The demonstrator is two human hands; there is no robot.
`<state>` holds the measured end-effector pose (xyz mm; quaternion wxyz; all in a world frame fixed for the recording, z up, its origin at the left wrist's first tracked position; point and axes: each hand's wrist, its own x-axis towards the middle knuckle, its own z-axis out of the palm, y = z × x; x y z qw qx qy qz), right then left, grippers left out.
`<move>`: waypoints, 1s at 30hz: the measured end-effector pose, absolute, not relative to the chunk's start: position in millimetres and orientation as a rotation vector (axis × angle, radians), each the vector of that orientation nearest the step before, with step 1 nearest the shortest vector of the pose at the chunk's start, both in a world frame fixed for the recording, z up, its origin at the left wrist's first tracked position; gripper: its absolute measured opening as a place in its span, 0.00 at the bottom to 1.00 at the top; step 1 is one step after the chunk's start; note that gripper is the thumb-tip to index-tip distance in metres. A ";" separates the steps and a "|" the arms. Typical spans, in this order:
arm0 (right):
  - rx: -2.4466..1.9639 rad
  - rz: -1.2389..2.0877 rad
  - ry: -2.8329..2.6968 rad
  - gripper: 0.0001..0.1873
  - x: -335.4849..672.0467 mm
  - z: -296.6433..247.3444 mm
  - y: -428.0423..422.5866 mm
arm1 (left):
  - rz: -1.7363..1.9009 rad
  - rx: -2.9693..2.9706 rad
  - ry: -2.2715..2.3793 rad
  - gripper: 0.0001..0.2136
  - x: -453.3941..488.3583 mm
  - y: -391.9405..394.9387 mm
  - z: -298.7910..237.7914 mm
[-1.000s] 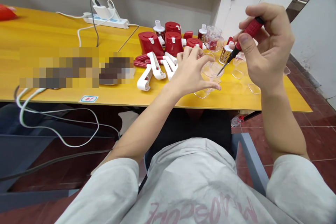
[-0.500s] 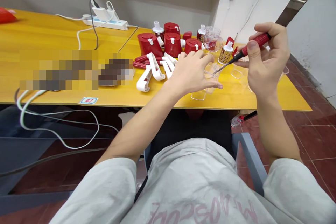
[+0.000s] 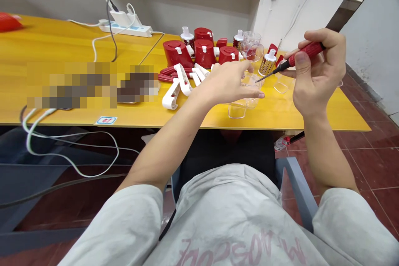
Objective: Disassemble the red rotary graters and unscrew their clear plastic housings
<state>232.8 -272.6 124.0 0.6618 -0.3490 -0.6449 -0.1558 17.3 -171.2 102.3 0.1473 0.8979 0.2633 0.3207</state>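
My right hand (image 3: 318, 77) is closed around the red-and-black handle of a screwdriver (image 3: 307, 51). Its thin shaft slants down to the left, with the tip at a clear plastic part (image 3: 250, 78). My left hand (image 3: 230, 82) grips that clear part from the left, thumb on the near side and fingers on the far side; the palm side is hidden. Below the left hand, another clear plastic piece (image 3: 237, 111) shows at the near side of the table. White handle-shaped pieces (image 3: 172, 94) lie just left of my left hand.
Red plastic housings (image 3: 205, 53) stand behind the hands. A perforated metal drum (image 3: 267, 64) with a white stem and clear cups (image 3: 252, 43) stand at the back right. A power strip (image 3: 131, 29) with cables sits at the back left of the yellow table (image 3: 62, 116).
The clear part and my left fingers have tilted slightly. The screwdriver tip has shifted a little up and to the right, staying at the part.
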 end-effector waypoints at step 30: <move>-0.865 -0.471 -1.393 0.15 237.5 121.8 -272.9 | 0.569 2.456 0.954 0.32 19.0 -202.8 147.6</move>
